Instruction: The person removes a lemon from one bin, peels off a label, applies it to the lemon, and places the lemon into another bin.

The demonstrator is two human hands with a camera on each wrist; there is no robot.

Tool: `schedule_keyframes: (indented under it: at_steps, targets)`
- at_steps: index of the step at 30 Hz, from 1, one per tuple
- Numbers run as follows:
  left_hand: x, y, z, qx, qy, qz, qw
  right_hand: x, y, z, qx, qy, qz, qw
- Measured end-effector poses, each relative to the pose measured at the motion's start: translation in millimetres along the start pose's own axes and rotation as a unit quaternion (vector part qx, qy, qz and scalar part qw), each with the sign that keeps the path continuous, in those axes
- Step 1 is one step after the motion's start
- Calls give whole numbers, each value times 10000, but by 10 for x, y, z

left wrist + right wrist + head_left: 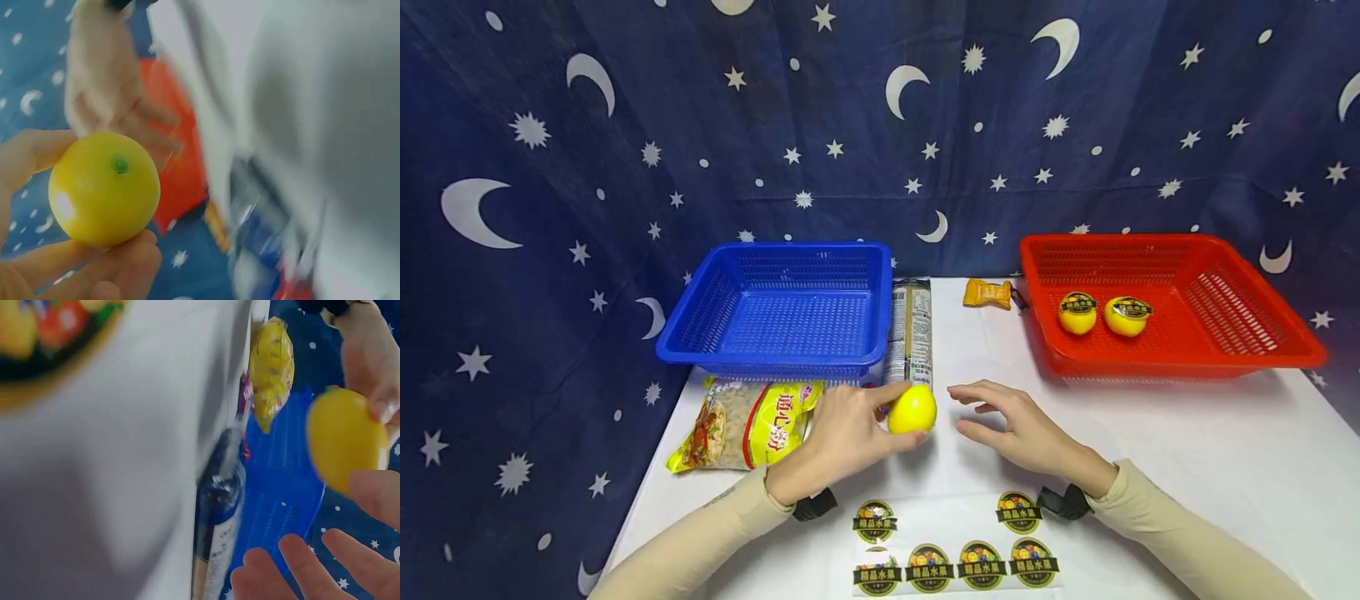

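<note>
My left hand holds a shiny yellow lemon between thumb and fingers above the table. The left wrist view shows a green stem spot on the lemon. My right hand hovers just right of it, fingers loosely bent and holding nothing; in the right wrist view its fingers are apart from the lemon. Nearest the front lies a white sheet of round fruit stickers, black and gold. Two more lemons, each with such a sticker, lie in the red basket.
A blue basket stands at the back left. Before it lies a yellow food bag, partly behind my left hand. A long printed package lies beside the blue basket. An orange wrapped snack lies near the red basket.
</note>
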State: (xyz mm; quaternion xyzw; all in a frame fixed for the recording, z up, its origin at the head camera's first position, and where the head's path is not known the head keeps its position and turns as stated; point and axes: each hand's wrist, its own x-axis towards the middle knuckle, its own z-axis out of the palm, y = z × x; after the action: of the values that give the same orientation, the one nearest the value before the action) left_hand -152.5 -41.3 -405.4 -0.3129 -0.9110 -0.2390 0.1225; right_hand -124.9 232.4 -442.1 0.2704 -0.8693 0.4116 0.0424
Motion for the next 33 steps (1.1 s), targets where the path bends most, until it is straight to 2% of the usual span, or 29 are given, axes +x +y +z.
schedule_keyframes:
  at_steps: [4, 8, 13, 18, 21, 24, 26, 33]
  targets:
    - [-66, 68, 229, 2, -539, -287, 9981, -57, 8, 50, 139, -156, 15, 9998]
    - [-80, 69, 377, -20, -972, -482, 9941, -90, 33, 122, 125, -381, 143, 9991]
    - [-79, 81, 471, -67, -1072, -494, 9930, -99, 39, 199, -19, -638, 189, 9978]
    - [-87, 78, 472, -184, -1022, -383, 9939, -90, 20, 235, -77, -578, 267, 9979]
    - [-88, 59, 420, -567, -1370, -350, 9883, -70, 23, 252, -72, -563, 356, 9978]
    - [-86, 33, 352, -965, -1774, -381, 9786, -52, 34, 264, -56, -602, 399, 9974]
    - [-89, 11, 325, -1078, -1902, -386, 9750, -42, 41, 267, -49, -622, 382, 9973]
    - [-152, -43, 318, -1019, -1881, -449, 9758, -47, 25, 273, -170, -675, 387, 9968]
